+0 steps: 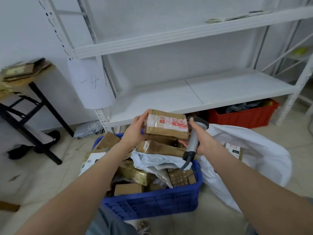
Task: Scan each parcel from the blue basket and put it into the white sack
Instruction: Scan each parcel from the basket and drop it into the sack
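Observation:
My left hand [135,129] grips a small brown cardboard parcel [166,125] with red-printed clear tape, held above the blue basket [152,203]. My right hand [204,138] grips a grey handheld scanner [194,136], its head right beside the parcel's right end. The basket sits on the floor in front of me, full of several brown boxes and grey mailer bags. The white sack [254,158] lies open to the right of the basket, with a labelled box [234,150] inside it.
A white metal shelf unit [194,97] stands behind the basket. A red crate [242,116] sits under its lowest shelf. A black-legged table [33,106] with cardboard on top stands at the left. My knee and sandal show at the bottom edge.

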`<state>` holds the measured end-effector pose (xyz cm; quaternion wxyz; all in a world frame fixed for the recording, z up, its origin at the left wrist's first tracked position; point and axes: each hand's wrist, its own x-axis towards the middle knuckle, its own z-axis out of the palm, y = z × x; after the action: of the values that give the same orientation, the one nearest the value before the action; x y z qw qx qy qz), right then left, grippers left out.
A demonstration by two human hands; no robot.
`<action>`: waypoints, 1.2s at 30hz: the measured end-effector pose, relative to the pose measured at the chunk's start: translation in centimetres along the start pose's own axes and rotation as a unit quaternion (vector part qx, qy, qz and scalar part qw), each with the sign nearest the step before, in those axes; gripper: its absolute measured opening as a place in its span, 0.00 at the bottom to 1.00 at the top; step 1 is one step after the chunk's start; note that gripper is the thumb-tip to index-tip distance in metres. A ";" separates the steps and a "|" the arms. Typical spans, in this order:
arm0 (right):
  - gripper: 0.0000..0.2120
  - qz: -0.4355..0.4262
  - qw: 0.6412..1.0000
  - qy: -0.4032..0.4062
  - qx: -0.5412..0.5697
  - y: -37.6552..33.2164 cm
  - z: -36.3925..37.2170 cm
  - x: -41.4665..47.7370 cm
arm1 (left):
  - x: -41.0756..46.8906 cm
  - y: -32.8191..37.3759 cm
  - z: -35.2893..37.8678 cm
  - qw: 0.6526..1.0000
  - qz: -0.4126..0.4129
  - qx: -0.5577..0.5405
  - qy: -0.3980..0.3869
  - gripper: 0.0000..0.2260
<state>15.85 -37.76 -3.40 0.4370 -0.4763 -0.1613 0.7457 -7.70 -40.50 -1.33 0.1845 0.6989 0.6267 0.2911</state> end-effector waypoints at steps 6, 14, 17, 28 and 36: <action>0.15 -0.011 1.000 -0.001 -0.022 2.0 -0.1 -0.6 | -1.5 0.5 -0.5 0.991 -0.032 -0.117 -0.052 0.37; 0.11 -0.073 0.994 -0.017 -0.080 3.2 -1.6 -0.5 | -2.0 1.4 0.2 0.804 -0.277 -0.526 0.001 0.11; 0.11 -0.103 0.990 -0.002 -0.096 3.5 -2.2 -0.4 | -1.5 1.7 0.4 0.824 -0.329 -0.456 -0.070 0.12; 0.20 -0.099 0.994 0.009 -0.043 3.0 -3.2 -0.7 | -1.4 2.9 1.5 0.854 -0.278 -0.434 -0.072 0.19; 0.14 -0.122 0.990 0.056 -0.050 2.4 -4.0 -0.4 | -1.3 3.0 2.3 0.904 -0.262 -0.305 -0.143 0.17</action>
<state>18.11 -40.13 -6.70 0.5088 -0.5154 -0.2301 0.6500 -3.99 -41.93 -1.45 0.5461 0.4533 0.6346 0.3060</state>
